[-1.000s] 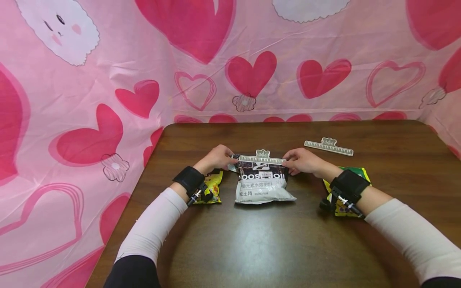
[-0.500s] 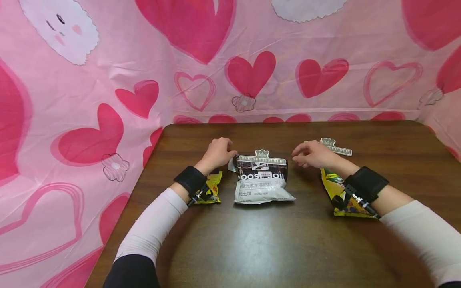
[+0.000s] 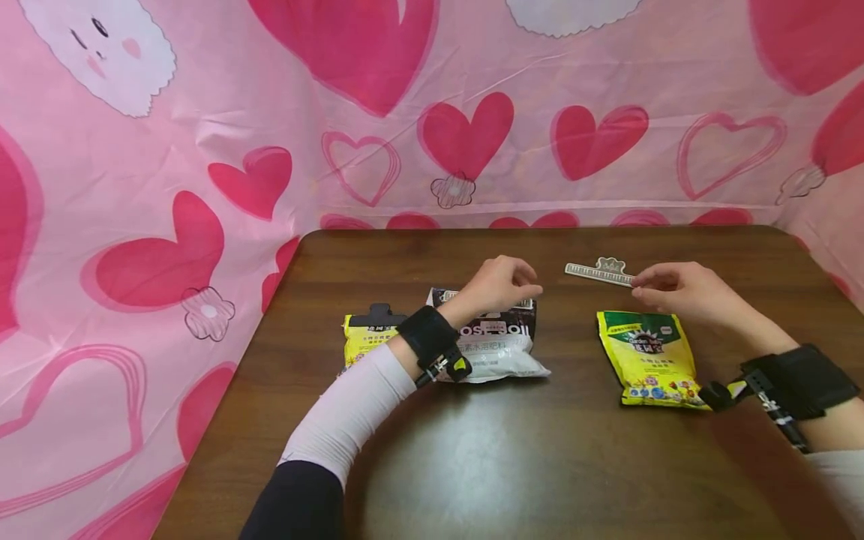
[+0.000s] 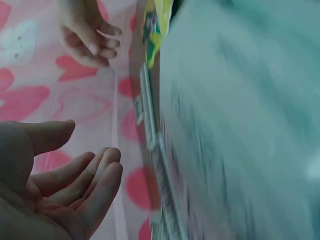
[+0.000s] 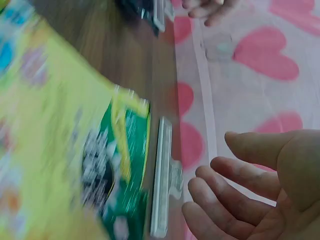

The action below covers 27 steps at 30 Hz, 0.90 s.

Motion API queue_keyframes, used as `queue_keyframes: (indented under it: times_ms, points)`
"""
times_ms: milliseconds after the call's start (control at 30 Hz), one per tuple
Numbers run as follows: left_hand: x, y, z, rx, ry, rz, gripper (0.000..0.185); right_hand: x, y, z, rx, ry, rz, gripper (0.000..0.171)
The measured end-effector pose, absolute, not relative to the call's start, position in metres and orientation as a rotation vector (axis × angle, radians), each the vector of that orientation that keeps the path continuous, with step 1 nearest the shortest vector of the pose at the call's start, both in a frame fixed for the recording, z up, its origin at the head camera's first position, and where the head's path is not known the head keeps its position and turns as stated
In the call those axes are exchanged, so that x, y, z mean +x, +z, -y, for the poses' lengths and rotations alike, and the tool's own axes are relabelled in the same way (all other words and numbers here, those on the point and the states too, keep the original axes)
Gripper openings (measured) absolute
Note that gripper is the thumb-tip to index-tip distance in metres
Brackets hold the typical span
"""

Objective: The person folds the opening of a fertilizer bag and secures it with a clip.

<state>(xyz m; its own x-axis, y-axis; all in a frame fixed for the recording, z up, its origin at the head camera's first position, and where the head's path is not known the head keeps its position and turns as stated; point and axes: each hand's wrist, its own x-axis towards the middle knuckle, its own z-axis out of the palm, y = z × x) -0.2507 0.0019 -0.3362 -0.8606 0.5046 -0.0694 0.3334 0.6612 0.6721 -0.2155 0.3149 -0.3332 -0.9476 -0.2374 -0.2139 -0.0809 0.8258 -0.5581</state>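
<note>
A: Where is the right hand (image 3: pixel 682 292)?

B: Over the far right part of the brown table (image 3: pixel 607 450), its fingertips (image 3: pixel 641 281) just at the right end of the loose white sealing clip (image 3: pixel 601 273). From the head view I cannot tell whether they touch it. The right wrist view shows the clip (image 5: pixel 161 177) lying flat on the wood beside the palm, with the fingers (image 5: pixel 220 200) loosely curved and nothing between them.

A: And the yellow-green bag (image 3: pixel 649 357)?

B: It lies flat just near of that hand, its top edge close below the clip and apart from it.

A: The left hand (image 3: pixel 501 283)?

B: It hovers above the top of the black-and-white bag (image 3: pixel 496 349), which lies in the middle of the table with a second white clip (image 3: pixel 451 295) across its top. The left wrist view shows the fingers (image 4: pixel 87 185) relaxed, slightly bent, empty, and beside that clipped edge (image 4: pixel 165 200).

A: Anything else?

B: A yellow bag (image 3: pixel 367 335) with a black clip (image 3: pixel 379 313) on top lies left of the middle bag, partly behind the left forearm. A pink heart-print cloth (image 3: pixel 202 150) surrounds the table.
</note>
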Motion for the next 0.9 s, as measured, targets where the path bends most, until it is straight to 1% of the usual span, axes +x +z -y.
queue_keyframes:
  times_ms: [267,533,733,900]
  points:
    - [-0.241,-0.350,-0.057,0.717,0.900,-2.523,0.040,-0.195,-0.356,-0.366,-0.055,-0.734,-2.765,0.054]
    - [-0.245,-0.352,-0.085,0.604,0.784,-2.525,0.045,-0.190,-0.373,-0.381,0.064,-0.828,-2.647,0.069]
    - [-0.245,-0.361,-0.097,0.546,0.777,-2.506,0.036,-0.189,-0.380,-0.384,0.144,-0.911,-2.590,0.074]
    - [-0.244,-0.366,-0.104,0.472,0.867,-2.474,0.029,-0.188,-0.384,-0.381,0.167,-1.024,-2.500,0.072]
